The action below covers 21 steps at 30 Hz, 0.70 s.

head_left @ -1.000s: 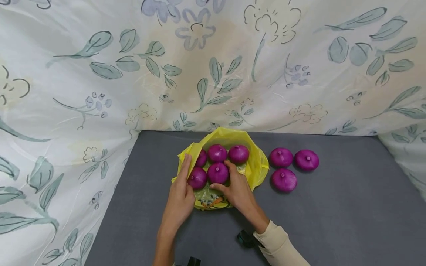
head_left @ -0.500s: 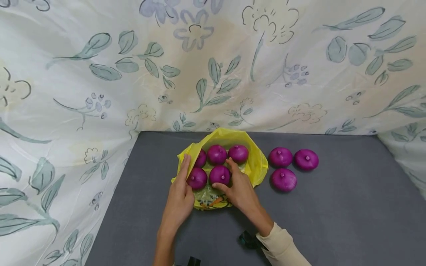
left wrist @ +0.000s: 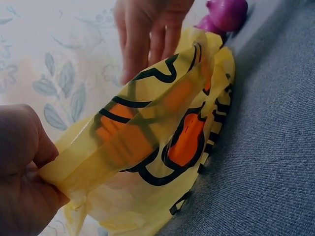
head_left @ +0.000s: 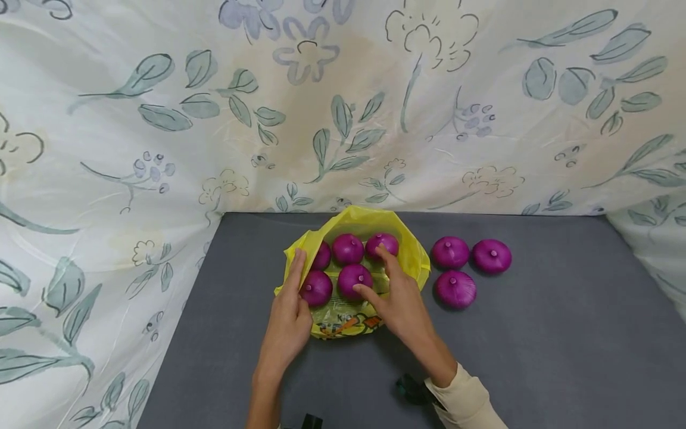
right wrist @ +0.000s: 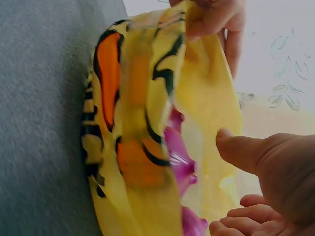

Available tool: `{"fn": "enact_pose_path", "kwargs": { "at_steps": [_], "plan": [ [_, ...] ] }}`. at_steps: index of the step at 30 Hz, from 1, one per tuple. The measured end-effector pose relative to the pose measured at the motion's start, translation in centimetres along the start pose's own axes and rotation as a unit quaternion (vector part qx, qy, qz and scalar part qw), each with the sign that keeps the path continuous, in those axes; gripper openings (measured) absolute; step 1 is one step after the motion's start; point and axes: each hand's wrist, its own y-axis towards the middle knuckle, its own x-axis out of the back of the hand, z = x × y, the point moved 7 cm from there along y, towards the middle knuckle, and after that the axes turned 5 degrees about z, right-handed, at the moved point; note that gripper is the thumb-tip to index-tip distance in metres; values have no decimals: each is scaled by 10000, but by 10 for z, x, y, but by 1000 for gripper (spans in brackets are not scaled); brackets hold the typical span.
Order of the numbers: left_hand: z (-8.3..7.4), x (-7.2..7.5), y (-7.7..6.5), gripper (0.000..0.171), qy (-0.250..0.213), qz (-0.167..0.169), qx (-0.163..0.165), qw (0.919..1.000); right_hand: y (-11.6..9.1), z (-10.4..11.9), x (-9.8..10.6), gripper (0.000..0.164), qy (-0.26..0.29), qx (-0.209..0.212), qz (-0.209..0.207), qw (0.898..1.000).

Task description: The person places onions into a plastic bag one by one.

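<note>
A yellow plastic bag (head_left: pixel 417 256) with black and orange print lies with its mouth spread wide. My left hand (head_left: pixel 292 319) holds its left rim; in the left wrist view thumb and fingers of that hand (left wrist: pixel 24 167) pinch the plastic (left wrist: pixel 142 132). Several purple onions sit inside, the nearest onion (head_left: pixel 355 281) just beyond my right thumb. Spread over the bag's right side, my right hand (head_left: pixel 404 307) holds nothing, its fingers overlapping the back right onion (head_left: pixel 382 243). In the right wrist view this hand (right wrist: pixel 283 182) has thumb and fingers apart.
Three more onions, among them a near onion (head_left: pixel 455 290) and a far-right onion (head_left: pixel 491 257), rest on the dark grey tabletop (head_left: pixel 563 333) right of the bag. A floral cloth (head_left: pixel 343 119) hangs behind and along the left side.
My right hand has let go of the front middle onion, which shifted slightly toward me, and has moved right and opened. The left hand stays at the bag's rim.
</note>
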Motion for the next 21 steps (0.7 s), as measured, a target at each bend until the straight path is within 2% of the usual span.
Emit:
{"fn": "enact_pose_path", "kwargs": {
  "at_steps": [11, 21],
  "plan": [
    [-2, -1, 0, 82, -105, 22, -43, 9999, -11, 4, 26, 84, 76, 233, -541, 9982],
    [-3, -1, 1, 82, -71, 22, -116, 9999, -15, -1, 69, 85, -165, 248, -1114, 9933]
  ]
}}
